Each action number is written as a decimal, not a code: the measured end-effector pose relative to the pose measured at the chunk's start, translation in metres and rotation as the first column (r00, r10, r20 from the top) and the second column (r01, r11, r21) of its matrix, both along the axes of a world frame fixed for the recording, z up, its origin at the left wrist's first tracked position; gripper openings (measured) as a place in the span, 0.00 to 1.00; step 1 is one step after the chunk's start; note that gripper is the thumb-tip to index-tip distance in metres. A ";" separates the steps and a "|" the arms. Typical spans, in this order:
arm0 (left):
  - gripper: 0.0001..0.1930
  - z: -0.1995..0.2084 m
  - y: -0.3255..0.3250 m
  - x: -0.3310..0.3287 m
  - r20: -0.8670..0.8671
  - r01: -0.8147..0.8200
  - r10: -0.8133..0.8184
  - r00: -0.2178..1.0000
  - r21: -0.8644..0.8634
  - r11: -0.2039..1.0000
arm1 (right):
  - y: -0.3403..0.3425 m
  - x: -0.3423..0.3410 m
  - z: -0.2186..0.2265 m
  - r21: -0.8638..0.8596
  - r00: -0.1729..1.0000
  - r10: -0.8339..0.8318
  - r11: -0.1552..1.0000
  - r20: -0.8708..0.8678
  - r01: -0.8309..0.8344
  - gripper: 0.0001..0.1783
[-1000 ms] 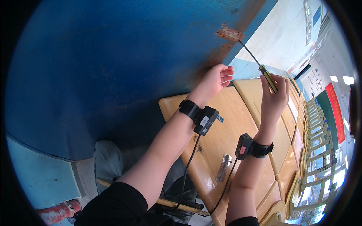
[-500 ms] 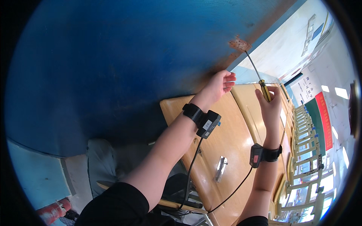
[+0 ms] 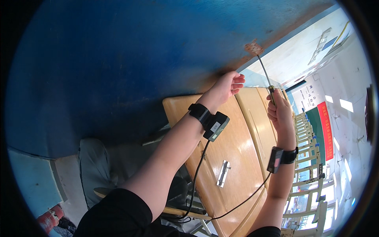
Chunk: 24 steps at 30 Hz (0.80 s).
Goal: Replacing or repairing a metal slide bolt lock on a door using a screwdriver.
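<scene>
My right hand (image 3: 280, 110) is closed round the yellow-and-black handle of a screwdriver (image 3: 263, 68). The thin metal shaft points up to a chipped, rust-brown patch (image 3: 254, 47) near the edge of a big blue panel (image 3: 118, 71). Its tip meets the lower border of that patch. My left hand (image 3: 229, 85) is beside the panel's edge, below the patch, with loosely bent fingers and nothing seen in it. On the wooden desk (image 3: 246, 158) lies a narrow silver metal piece (image 3: 223, 173), like a latch plate.
Black straps with small boxes (image 3: 216, 125) sit on both wrists, and a cable (image 3: 241, 203) runs from them across the desk. More desks and upturned chairs (image 3: 306, 158) stand at the right. A red pipe (image 3: 50, 218) shows at the lower left.
My right hand has gone from a fingertip hold high on the screwdriver handle to a fuller wrap round it. The view has shifted slightly; my left hand stays by the panel edge.
</scene>
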<state>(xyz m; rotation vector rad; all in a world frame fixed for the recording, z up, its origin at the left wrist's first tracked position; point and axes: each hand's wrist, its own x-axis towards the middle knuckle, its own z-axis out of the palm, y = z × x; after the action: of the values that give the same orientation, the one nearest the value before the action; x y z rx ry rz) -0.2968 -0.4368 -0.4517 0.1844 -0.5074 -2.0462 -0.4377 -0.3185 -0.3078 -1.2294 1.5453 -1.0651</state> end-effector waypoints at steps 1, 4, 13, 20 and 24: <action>0.11 -0.001 0.000 0.001 0.003 -0.014 0.014 1.000 -0.002 1.000 | 0.000 0.007 -0.002 -0.016 1.000 -0.023 1.000 -0.020 0.022 0.23; 0.12 -0.002 -0.003 0.004 0.016 -0.011 0.011 1.000 0.011 1.000 | -0.001 0.013 -0.001 -0.030 0.992 -0.089 0.996 -0.085 0.087 0.18; 0.11 0.000 -0.004 0.004 0.008 0.033 -0.033 0.999 0.014 0.999 | -0.003 0.008 -0.020 -0.585 -0.181 -0.829 0.511 -0.530 -0.630 0.13; 0.11 0.006 0.001 0.001 -0.008 0.040 -0.040 0.999 0.035 0.999 | -0.011 -0.006 -0.025 -0.663 0.083 -0.703 0.615 -0.706 -0.426 0.18; 0.11 0.001 -0.002 0.005 -0.008 0.028 -0.028 1.000 0.036 0.999 | -0.013 -0.002 -0.011 -0.189 0.938 -0.183 0.973 -0.294 0.131 0.24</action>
<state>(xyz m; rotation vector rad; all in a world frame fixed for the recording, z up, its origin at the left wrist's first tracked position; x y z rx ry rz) -0.2918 -0.4384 -0.4506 0.1925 -0.4710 -2.0835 -0.4392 -0.3311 -0.3191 -1.4617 1.8499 -1.1653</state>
